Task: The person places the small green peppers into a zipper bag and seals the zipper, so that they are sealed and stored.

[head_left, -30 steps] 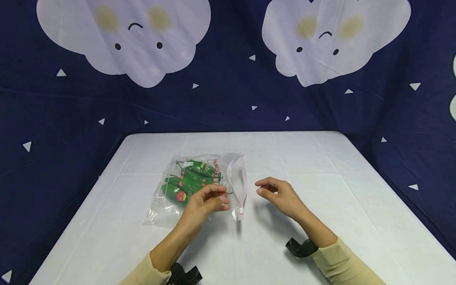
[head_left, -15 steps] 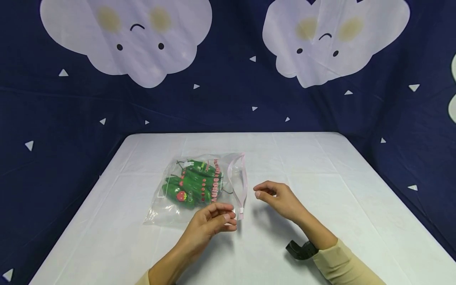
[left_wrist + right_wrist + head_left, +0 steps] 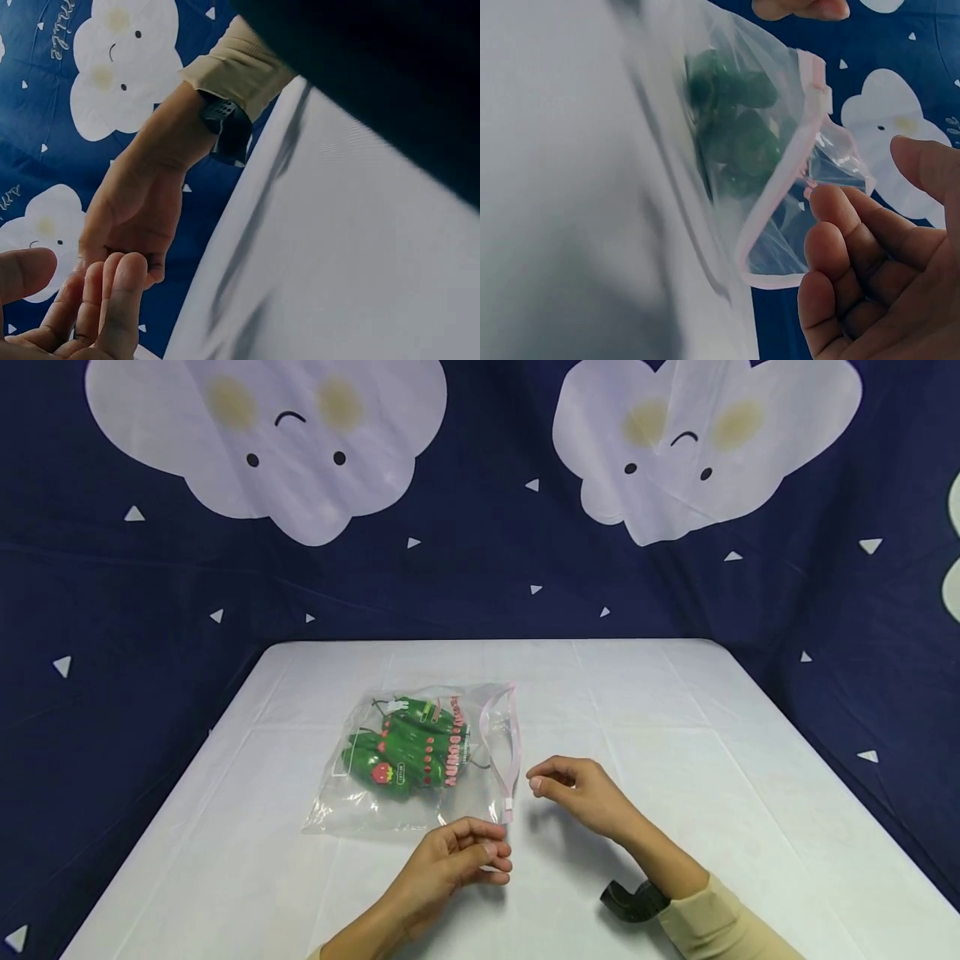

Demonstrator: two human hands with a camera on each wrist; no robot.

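A clear zip bag [image 3: 360, 810] lies on the table, its pink-edged mouth [image 3: 515, 752] gaping to the right. A white slider [image 3: 508, 804] sits at the near end of that edge. Inside are several glossy green vegetable-like pieces [image 3: 405, 743] with thin stems; their exact kind is unclear through the printed plastic. My left hand [image 3: 453, 864] hovers just in front of the bag's near right corner, fingers loosely bent around nothing. Right of the mouth is my right hand [image 3: 581, 789], also holding nothing, its fingers relaxed and apart from the bag in the right wrist view.
A white cloth covers the table [image 3: 262, 877]. Behind it hangs a dark blue curtain [image 3: 480, 593] with clouds and small triangles. A black wrist device [image 3: 633, 902] is strapped at my right sleeve.
My left hand has moved from over the bag toward me and slightly right, uncovering the bag's front. My right hand has shifted slightly left and nearer. The bag stays put.
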